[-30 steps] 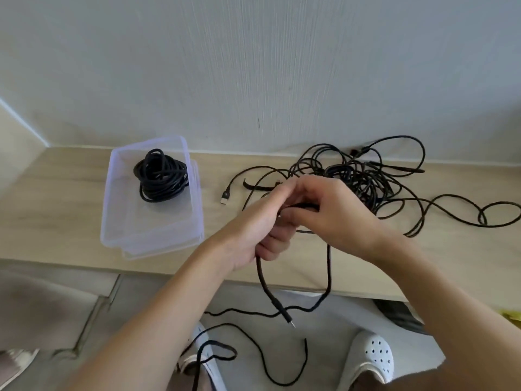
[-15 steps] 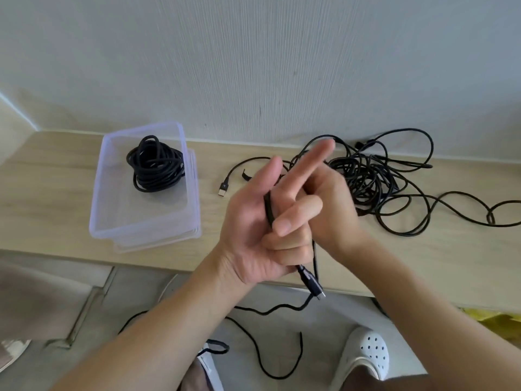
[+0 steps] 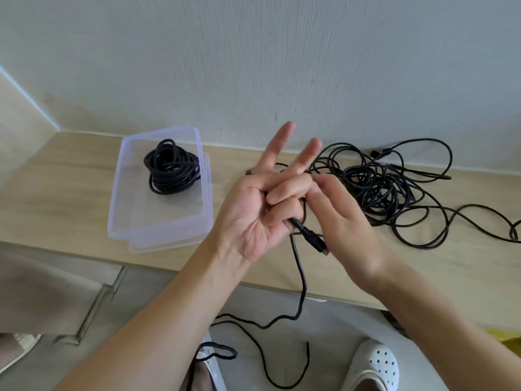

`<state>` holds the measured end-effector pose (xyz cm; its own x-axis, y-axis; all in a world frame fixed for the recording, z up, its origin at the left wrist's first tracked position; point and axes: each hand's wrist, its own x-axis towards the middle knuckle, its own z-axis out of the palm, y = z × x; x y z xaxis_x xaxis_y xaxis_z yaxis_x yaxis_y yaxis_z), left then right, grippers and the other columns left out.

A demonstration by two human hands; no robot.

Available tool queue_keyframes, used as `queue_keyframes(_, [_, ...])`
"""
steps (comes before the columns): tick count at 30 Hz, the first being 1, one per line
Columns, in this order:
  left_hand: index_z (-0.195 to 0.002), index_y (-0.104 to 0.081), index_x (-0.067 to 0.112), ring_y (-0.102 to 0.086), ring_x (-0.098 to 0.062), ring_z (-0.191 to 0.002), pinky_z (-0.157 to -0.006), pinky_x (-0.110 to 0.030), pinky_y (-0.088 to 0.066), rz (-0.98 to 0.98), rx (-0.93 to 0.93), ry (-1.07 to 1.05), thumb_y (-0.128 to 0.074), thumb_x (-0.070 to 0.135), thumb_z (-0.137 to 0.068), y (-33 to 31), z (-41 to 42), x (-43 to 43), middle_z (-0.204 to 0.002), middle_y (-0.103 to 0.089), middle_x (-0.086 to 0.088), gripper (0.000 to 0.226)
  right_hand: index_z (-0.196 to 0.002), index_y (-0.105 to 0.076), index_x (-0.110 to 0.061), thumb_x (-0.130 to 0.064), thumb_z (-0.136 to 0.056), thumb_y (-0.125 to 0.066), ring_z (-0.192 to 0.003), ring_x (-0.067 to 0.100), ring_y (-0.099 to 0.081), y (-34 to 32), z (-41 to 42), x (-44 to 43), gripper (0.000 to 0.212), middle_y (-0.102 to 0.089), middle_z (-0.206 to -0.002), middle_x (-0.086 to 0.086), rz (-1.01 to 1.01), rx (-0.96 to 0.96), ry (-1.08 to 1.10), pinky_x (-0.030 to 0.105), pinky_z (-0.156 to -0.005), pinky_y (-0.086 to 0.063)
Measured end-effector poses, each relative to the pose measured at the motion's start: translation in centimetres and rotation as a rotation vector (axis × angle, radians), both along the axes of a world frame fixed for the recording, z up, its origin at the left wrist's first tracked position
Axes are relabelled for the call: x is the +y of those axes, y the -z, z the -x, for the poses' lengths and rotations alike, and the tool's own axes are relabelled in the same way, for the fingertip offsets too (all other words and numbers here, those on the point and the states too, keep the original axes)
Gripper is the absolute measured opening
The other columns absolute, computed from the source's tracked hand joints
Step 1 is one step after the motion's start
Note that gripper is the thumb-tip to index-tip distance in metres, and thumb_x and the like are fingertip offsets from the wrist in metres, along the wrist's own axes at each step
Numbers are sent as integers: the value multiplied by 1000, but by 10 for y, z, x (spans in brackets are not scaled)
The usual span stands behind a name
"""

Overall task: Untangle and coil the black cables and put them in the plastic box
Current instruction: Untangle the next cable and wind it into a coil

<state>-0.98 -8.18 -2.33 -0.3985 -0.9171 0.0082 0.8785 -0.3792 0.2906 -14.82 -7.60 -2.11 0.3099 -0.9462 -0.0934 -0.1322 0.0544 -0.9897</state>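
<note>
Recorder: Since half a second ago, we log the right hand [image 3: 346,221] swung out from behind the left hand [image 3: 253,218] to its right side. The left index and middle fingers are now straighter and point toward the wall.

Checker: Grip state?

Recorder: Left palm is up, with the ring and little fingers curled round the cable [image 3: 300,272] near its end. The plug [image 3: 314,241] pokes out down-right from them. The right fingers are loosely extended, tips at the left's curled fingers. That area is blurred, so we cannot tell whether they pinch the cable.

Checker: Where does the cable lie from the hands?

Recorder: It hangs down from the left hand, past the table [image 3: 56,198] edge, then trails leftward on the floor. Its long axis is near-vertical, below both hands. The left hand has it and the right is just beside. We judge that coiling calls for the right hand to draw slack up from below.

Checker: Materials?

Recorder: Thin, matte black round cord, limp, with a slim rigid plug. The tangle [image 3: 377,187] sits on pale wood-grain, beyond the right hand. The plastic box [image 3: 163,218], clear with rounded corners, is to the left, with one coiled cable [image 3: 172,167] inside.
</note>
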Motion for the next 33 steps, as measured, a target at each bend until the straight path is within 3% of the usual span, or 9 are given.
queue_keyframes(6, [-124, -54, 15, -50, -11, -64, -35, -14, -31, -213, -117, -215, -39, -15, -82, -5, 0, -3, -119, -56, -16, 54, -90, -49, -19, -27, -95, -56, -52, 12, -55, 3, -4, 23, 12, -61, -59, 1, 261, 225, -19, 29, -51, -46])
queue_keyframes(9, [-120, -55, 16, -62, -22, -93, -77, -27, -53, -211, -75, -266, -56, 19, -94, -4, 3, -2, -117, -57, -12, 26, -81, -54, -14, -15, -96, -58, -47, 14, -58, 2, -6, 25, 15, -63, -59, 3, 256, 208, -46, 21, -48, -44])
queue_keyframes(11, [-123, -55, 18, -63, -26, -114, -107, -42, -41, -171, -157, -276, -53, 37, -94, 3, 4, -2, -117, -62, -10, 34, -78, -55, -11, -14, -97, -56, -42, 12, -54, 1, -7, 25, 20, -62, -56, 3, 261, 197, -86, 20, -45, -41])
queue_keyframes(13, [-133, -52, 22, -58, -26, -128, -118, -50, -27, -89, -248, -219, -46, 40, -96, 5, 6, -2, -124, -64, -10, 42, -77, -55, -7, -12, -99, -54, -39, 15, -50, 0, -7, 24, 23, -56, -50, 7, 206, 93, -134, 22, -45, -39])
queue_keyframes(17, [-154, -30, 29, -41, -33, -142, -122, -57, -13, 107, -259, -40, -36, 26, -99, 1, 3, -2, -136, -55, -16, 56, -81, -53, 3, -15, -98, -55, -39, 21, -51, 2, -1, 19, 25, -51, -51, 2, -83, -175, -366, 30, -46, -38])
queue_keyframes(22, [-149, -27, 33, -47, -34, -133, -122, -52, -15, 212, 6, 73, -36, 31, -95, -4, 0, -1, -137, -51, -18, 55, -81, -55, 0, -12, -99, -53, -44, 24, -57, 0, 0, 25, 21, -58, -57, 10, -171, -207, -512, 34, -52, -42])
queue_keyframes(28, [-152, -31, 27, -54, -36, -127, -115, -45, -35, 211, -6, 14, -25, -21, -83, -2, 2, 0, -136, -52, -19, 84, -84, -61, 5, -26, -100, -50, -61, 20, -66, 6, 11, 15, 36, -71, -66, 10, -93, 122, -564, 34, -66, -52])
queue_keyframes(31, [-153, -31, 29, -52, -41, -127, -112, -53, -36, 267, 56, 94, -19, -27, -80, -7, 5, 3, -139, -47, -22, 92, -96, -71, -7, -47, -91, -50, -87, 9, -68, 0, 22, 7, 46, -77, -91, 1, -91, 322, -776, 29, -87, -51])
queue_keyframes(33, [-155, -28, 32, -51, -43, -127, -106, -60, -40, 334, 87, 203, -21, -28, -83, -7, 7, 6, -144, -41, -23, 94, -110, -70, -17, -40, -88, -58, -103, 2, -65, -8, 32, -1, 34, -73, -108, -11, -102, 324, -798, 25, -95, -49])
